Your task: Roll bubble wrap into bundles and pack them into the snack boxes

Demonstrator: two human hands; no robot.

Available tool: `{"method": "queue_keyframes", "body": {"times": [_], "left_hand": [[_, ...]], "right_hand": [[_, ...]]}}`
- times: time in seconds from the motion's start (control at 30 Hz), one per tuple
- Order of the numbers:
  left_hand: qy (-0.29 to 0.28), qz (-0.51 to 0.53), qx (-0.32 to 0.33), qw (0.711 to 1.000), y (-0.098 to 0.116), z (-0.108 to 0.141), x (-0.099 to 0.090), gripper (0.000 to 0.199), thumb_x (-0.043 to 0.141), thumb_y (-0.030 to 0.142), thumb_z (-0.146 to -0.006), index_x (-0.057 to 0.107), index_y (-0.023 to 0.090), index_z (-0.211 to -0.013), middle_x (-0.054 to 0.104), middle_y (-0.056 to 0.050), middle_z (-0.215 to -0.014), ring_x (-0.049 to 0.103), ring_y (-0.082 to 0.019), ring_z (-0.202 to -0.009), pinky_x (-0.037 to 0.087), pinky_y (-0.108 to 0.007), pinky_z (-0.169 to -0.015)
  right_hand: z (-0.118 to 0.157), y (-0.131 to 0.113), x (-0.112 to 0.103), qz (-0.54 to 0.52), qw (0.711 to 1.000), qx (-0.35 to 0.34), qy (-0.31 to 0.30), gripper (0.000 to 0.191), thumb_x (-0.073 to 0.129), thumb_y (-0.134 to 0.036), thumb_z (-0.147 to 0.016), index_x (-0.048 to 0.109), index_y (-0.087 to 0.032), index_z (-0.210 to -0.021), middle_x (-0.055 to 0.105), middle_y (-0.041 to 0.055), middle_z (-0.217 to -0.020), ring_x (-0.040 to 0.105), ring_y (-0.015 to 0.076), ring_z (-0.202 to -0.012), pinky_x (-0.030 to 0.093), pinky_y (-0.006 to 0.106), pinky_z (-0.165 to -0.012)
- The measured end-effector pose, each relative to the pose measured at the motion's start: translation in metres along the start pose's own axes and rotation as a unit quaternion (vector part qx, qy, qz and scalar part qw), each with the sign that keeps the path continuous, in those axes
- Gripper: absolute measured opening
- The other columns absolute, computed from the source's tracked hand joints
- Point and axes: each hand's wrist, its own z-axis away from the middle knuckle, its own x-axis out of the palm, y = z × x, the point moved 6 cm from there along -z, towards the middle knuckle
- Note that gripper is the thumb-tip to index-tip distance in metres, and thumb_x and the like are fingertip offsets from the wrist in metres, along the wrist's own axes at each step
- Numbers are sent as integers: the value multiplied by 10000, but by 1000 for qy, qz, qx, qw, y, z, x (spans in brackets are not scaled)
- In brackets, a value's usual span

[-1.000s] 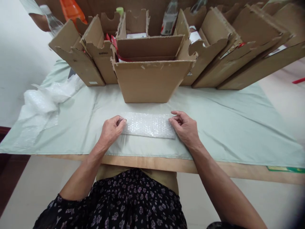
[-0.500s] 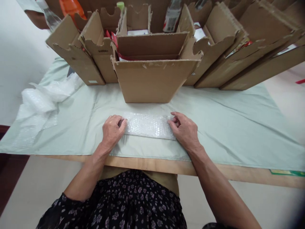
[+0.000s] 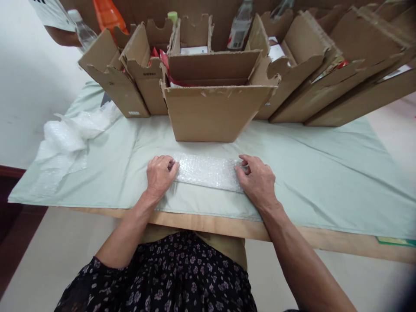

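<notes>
A flat, folded strip of bubble wrap (image 3: 208, 172) lies on the pale green cloth, in front of the middle cardboard box. My left hand (image 3: 161, 175) grips its left end, thumb and fingers curled together at the edge. At the opposite end, my right hand (image 3: 256, 178) has its thumb on the wrap and its fingers bent around the edge. Whether anything is folded inside the strip cannot be made out.
Behind the wrap stands a cardboard box (image 3: 208, 115), with several more in a row holding packets and bottles. Crumpled bubble wrap (image 3: 63, 136) lies at the left on the cloth (image 3: 325, 173). Another person's arm (image 3: 63, 37) shows at the upper left. A wooden table edge (image 3: 208, 222) runs in front.
The whole view has shifted a little, so the scene sits slightly farther right. Both hands keep their places at the ends of the bubble wrap.
</notes>
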Motion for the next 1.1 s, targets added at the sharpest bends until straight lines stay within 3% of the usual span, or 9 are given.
{"method": "queue_keyframes", "body": {"times": [0.13,0.27,0.37,0.43,0.5,0.57,0.7,0.87,1.1], "left_hand": [[4,12,-9,1000,-3,-1,1,99,637,278,-895,698,205,-865,697,-54,-770,655,-255,-822,502,-395,-823],[73,56,14,996,-4,1,-5,221,608,274,-910,705,157,-1069,698,-74,-851,675,-255,-850,542,-407,-840],[145,68,84,983,3,7,-15,274,585,255,-932,688,157,-1167,712,-133,-1104,679,-281,-1063,538,-449,-967],[155,63,152,974,13,12,-18,301,586,252,-951,678,174,-1227,694,-148,-1259,644,-300,-1220,498,-485,-1069],[111,59,228,965,24,16,-13,328,578,258,-977,669,185,-1283,663,-152,-1386,576,-320,-1371,453,-508,-1141],[17,49,290,956,33,21,-2,347,560,279,-1003,665,198,-1324,625,-147,-1481,483,-331,-1487,408,-529,-1191],[-144,-4,295,945,36,26,20,435,521,352,-1046,602,222,-1453,533,-125,-1609,407,-329,-1553,315,-561,-1266],[-174,-38,264,948,31,26,25,509,508,421,-1063,519,234,-1536,447,-100,-1680,349,-322,-1588,255,-553,-1299],[-170,-2,250,953,25,26,23,502,548,459,-1047,529,259,-1507,454,-83,-1677,338,-309,-1594,249,-552,-1304]], "right_hand": [[1,0,-2,2,1000,-2,4,344,552,-304,-932,690,-179,-1221,725,86,-981,605,186,-692,452,376,-809],[1,0,-7,5,999,-19,47,307,561,-276,-920,708,-178,-1170,742,82,-995,600,177,-674,439,363,-784],[3,-5,-15,19,994,-55,97,272,554,-266,-946,717,-175,-1143,759,109,-1091,687,226,-843,441,373,-802],[6,-15,-20,29,989,-94,112,269,541,-267,-982,712,-176,-1169,757,126,-1182,703,266,-1033,452,394,-871],[10,-30,-18,38,984,-154,86,287,527,-274,-1019,698,-176,-1229,730,138,-1299,677,279,-1157,450,416,-953],[16,-48,-9,51,972,-227,20,330,515,-293,-1047,675,-174,-1311,666,147,-1433,644,284,-1242,437,433,-1017],[29,-67,15,91,941,-305,-114,418,421,-317,-1093,623,-186,-1435,571,127,-1560,546,286,-1405,404,452,-1106],[31,-51,22,118,945,-260,-157,505,397,-407,-1099,554,-182,-1523,501,119,-1623,461,287,-1495,358,467,-1186],[25,1,-7,110,986,-108,-58,478,392,-383,-1077,647,-134,-1394,617,167,-1499,545,324,-1411,422,496,-1103]]}}
